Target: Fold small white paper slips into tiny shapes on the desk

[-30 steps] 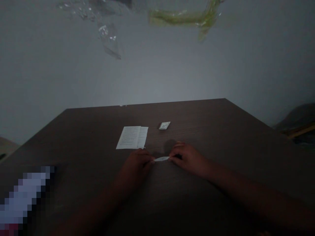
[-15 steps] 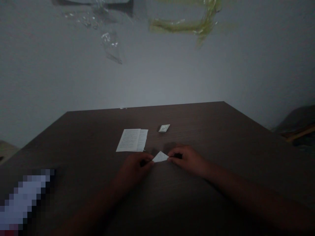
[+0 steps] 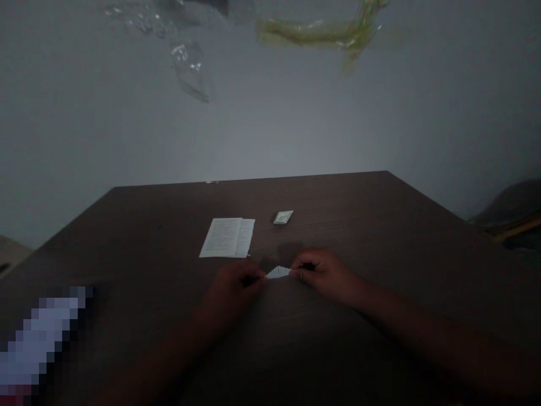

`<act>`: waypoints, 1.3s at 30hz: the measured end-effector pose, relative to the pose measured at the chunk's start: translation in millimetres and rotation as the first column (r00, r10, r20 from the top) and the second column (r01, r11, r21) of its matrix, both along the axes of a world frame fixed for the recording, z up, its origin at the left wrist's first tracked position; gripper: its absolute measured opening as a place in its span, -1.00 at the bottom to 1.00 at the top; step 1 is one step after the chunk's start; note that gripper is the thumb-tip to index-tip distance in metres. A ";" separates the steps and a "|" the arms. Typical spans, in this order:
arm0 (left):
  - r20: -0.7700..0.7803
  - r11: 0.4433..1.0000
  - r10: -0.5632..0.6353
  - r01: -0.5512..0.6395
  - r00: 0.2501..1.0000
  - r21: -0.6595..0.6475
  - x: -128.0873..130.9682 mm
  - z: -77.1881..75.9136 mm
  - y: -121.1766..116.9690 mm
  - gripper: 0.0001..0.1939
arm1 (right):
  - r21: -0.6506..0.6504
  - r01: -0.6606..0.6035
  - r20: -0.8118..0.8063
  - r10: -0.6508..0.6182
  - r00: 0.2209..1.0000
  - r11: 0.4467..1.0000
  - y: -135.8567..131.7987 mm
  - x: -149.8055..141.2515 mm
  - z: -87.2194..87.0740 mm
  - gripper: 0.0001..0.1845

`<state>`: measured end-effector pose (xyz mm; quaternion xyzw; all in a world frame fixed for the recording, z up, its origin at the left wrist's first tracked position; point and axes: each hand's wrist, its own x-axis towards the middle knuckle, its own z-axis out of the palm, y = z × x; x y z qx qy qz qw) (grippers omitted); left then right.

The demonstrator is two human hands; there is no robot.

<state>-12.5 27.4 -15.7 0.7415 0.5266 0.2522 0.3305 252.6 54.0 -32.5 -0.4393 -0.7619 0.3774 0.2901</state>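
The folded paper is held over the middle of the tabletop, well in from its side edges. From the left, a pixelated object shows toward the near left corner. Printed sheets lie overlapped, apart from the far edge. The left hand pinches the folded paper's left end, just nearer than the sheets. A small diamond-shaped piece lies beyond the folded paper, and the right hand pinches its right end.

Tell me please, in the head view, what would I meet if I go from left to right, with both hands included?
Pixelated item → left hand → held paper → right hand → dark shape beyond the table.
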 end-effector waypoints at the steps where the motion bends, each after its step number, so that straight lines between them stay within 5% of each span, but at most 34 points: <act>1: 0.003 1.000 -0.005 0.005 1.000 -0.001 -0.1 -0.1 -0.4 -0.85 | 0.003 -0.003 -0.002 0.003 1.000 1.000 -0.1 -0.2 -0.1 -0.83; 7: 0.016 1.000 0.006 -0.006 1.000 0.018 -2.2 -3.8 3.0 -0.86 | -0.098 0.050 -0.080 -0.058 0.995 0.994 3.4 -2.3 -5.4 -0.91; 11: -0.020 0.999 0.036 -0.036 0.999 0.032 -2.8 -7.2 4.3 -0.84 | -0.166 0.128 -0.185 -0.159 0.970 0.978 7.0 -2.1 -10.3 -0.72; 18: -0.108 0.943 -0.007 0.043 0.994 0.331 -2.5 -17.5 -2.3 -0.36 | -0.122 0.024 -0.245 -0.053 0.968 0.992 3.2 -3.3 -8.0 -0.90; 23: -0.177 0.891 -0.081 0.151 0.981 0.427 6.3 -17.9 -8.4 -0.46 | -0.100 0.006 -0.248 -0.031 0.968 0.995 -5.1 -6.4 -6.4 -0.91; 29: -0.147 0.911 -0.065 0.119 0.987 0.396 11.4 -19.7 -10.3 -0.56 | -0.135 -0.031 -0.336 -0.016 0.942 0.990 -11.0 -6.6 -6.8 -0.84; 35: 0.058 0.959 -0.066 0.047 0.996 0.281 11.4 -24.5 -9.7 -0.68 | -0.193 -0.112 -0.454 0.012 0.891 0.975 -16.9 -8.9 -11.9 -0.53; 39: 0.115 0.966 -0.032 0.001 0.993 0.259 14.0 -26.9 -10.8 -0.69 | -0.224 -0.165 -0.452 0.048 0.891 0.961 -20.4 -14.2 -11.8 -0.55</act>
